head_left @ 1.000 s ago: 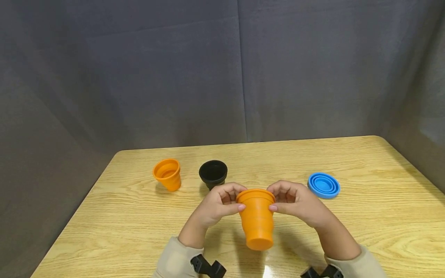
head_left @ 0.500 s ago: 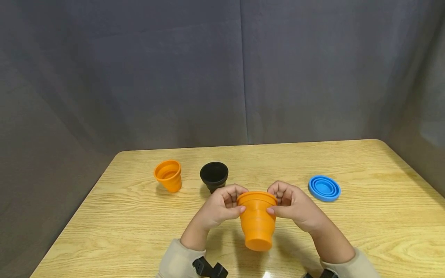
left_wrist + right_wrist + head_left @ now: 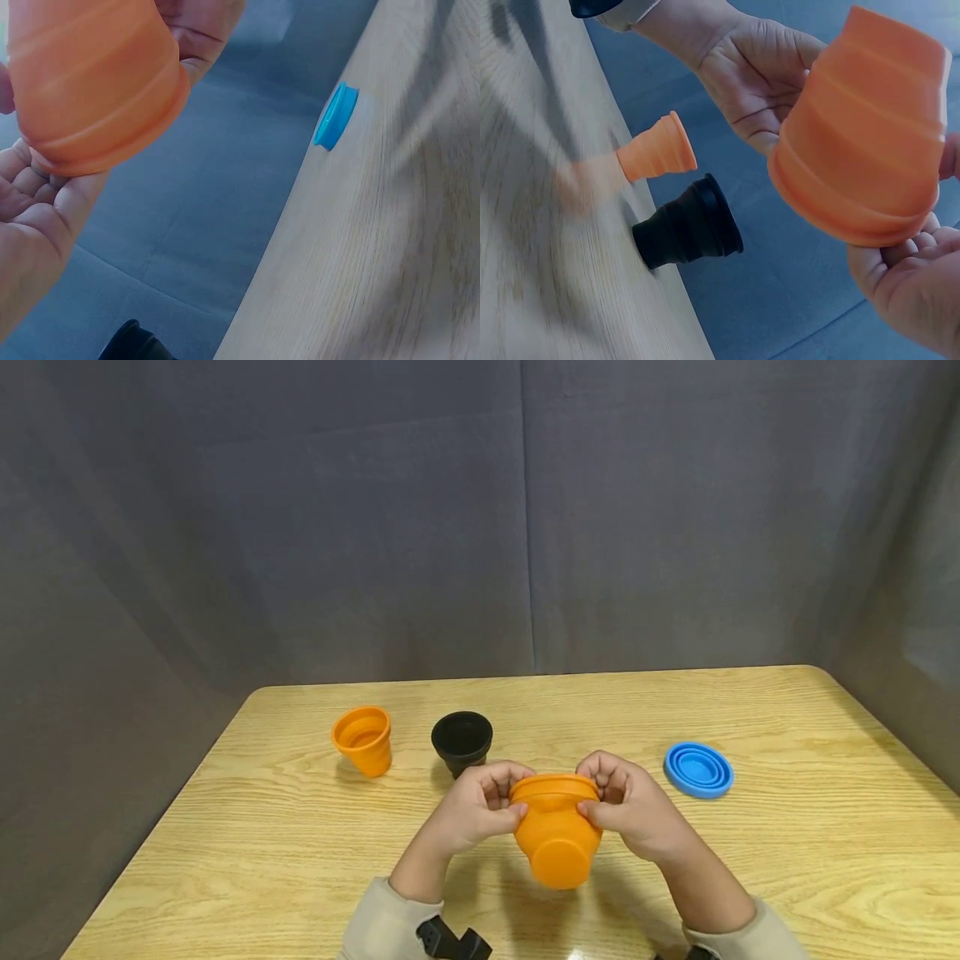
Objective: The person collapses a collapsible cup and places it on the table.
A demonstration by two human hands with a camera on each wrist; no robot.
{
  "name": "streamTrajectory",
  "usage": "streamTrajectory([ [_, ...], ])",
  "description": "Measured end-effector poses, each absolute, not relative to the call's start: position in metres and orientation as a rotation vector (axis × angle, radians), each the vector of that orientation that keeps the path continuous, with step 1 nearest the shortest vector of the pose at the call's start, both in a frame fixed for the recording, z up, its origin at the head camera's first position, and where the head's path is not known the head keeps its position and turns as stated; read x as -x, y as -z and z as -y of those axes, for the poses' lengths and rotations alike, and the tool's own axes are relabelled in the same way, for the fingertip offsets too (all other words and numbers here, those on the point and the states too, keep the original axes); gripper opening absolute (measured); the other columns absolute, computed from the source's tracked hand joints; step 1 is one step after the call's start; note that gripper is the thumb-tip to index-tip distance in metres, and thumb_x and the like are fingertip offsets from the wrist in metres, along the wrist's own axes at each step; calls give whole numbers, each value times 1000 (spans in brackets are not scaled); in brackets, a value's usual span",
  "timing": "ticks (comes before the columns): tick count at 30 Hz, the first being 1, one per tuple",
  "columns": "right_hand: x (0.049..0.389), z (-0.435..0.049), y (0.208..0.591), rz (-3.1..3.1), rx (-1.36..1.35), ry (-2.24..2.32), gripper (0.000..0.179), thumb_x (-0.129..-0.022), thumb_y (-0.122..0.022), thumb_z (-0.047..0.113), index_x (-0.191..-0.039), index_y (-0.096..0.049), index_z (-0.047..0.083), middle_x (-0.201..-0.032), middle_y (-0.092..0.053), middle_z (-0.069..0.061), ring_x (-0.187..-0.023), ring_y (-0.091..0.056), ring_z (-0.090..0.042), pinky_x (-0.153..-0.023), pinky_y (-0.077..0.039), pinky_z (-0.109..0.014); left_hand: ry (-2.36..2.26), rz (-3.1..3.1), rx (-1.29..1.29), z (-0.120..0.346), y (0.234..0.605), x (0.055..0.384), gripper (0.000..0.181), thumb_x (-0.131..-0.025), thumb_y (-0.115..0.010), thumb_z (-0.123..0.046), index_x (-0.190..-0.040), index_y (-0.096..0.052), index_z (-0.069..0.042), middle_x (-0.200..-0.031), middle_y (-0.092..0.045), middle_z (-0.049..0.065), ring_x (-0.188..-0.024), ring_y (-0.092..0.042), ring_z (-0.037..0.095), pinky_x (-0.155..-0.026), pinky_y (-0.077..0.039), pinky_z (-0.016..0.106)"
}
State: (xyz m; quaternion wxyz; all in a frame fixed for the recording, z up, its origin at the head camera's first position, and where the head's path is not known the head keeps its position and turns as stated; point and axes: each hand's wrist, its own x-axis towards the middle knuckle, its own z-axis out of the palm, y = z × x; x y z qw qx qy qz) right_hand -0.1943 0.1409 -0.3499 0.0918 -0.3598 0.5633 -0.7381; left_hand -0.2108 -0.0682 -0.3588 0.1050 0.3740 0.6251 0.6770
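An orange collapsible cup (image 3: pixel 558 835) is held up over the table near its front, its base tilted toward me. My left hand (image 3: pixel 483 810) grips the rim on the left side, thumb on the outer wall. On the right side my right hand (image 3: pixel 630 810) pinches the same rim between thumb and fingers. Both wrist views show the stepped wall of the cup (image 3: pixel 866 127), with hands at either side of its rim. The inside of the cup is hidden from the head view.
Behind the hands on the wooden table (image 3: pixel 247 843) stand a second orange cup (image 3: pixel 363 743) at the left and a black cup (image 3: pixel 461 739) just past my left hand. A flattened blue cup (image 3: pixel 699 770) lies at the right. A grey curtain (image 3: pixel 390 527) hangs behind.
The held orange cup has become shorter and bulges at the sides, its base turned up more toward me. Both hands keep their hold on the rim.
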Motion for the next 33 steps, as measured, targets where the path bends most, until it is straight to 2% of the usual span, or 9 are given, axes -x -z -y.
streamTrajectory([
  [5, 194, -141, 351, -1694, 1042, 2209, 20, -79, -47, -12, -89, -50, 4, -75, -54, 0, -63, -53, -8, -52, -47, -18, -1975, -1905, -1053, 68, 359, 210, 28, -76, -52, 7, -102, -50, 16, -86, -56, 10, -69, -51, 11, -60, -47, 20],
  [12, 192, -141, 350, -1813, 1039, 2228, 21, -80, -48, -11, -90, -52, 6, -77, -54, 0, -64, -51, -8, -51, -46, -18, -1961, -1985, -1035, 67, 360, 210, 26, -77, -54, 6, -102, -52, 15, -85, -57, 22, -69, -54, 10, -59, -47, 22],
  [20, 191, -139, 351, -1934, 975, 2229, 20, -80, -50, -9, -90, -53, 7, -77, -54, 1, -62, -51, -8, -51, -45, -18, -1936, -2079, -1016, 67, 360, 210, 25, -79, -52, 6, -103, -52, 13, -86, -56, 22, -68, -53, 10, -58, -46, 20],
  [24, 192, -137, 351, -1979, 918, 2239, 18, -81, -50, -7, -90, -55, 7, -76, -54, 0, -62, -50, -7, -52, -44, -18, -1933, -2169, -999, 66, 361, 210, 23, -83, -49, 4, -104, -54, 10, -83, -56, 17, -65, -51, 9, -57, -45, 20],
  [28, 193, -136, 352, -1838, 958, 2253, 17, -84, -46, -4, -96, -54, 6, -79, -53, -1, -67, -51, -8, -58, -44, -19, -1984, -2193, -976, 66, 361, 209, 23, -85, -47, 2, -105, -54, 9, -82, -56, 16, -66, -50, 10, -58, -45, 20],
  [33, 196, -139, 352, -1523, 1097, 2211, 28, -84, -44, -7, -110, -46, 2, -94, -55, -5, -83, -55, -14, -74, -45, -25, -2050, -2182, -946, 67, 362, 210, 24, -86, -48, 0, -108, -52, 10, -89, -56, 19, -72, -51, 10, -62, -46, 20],
])
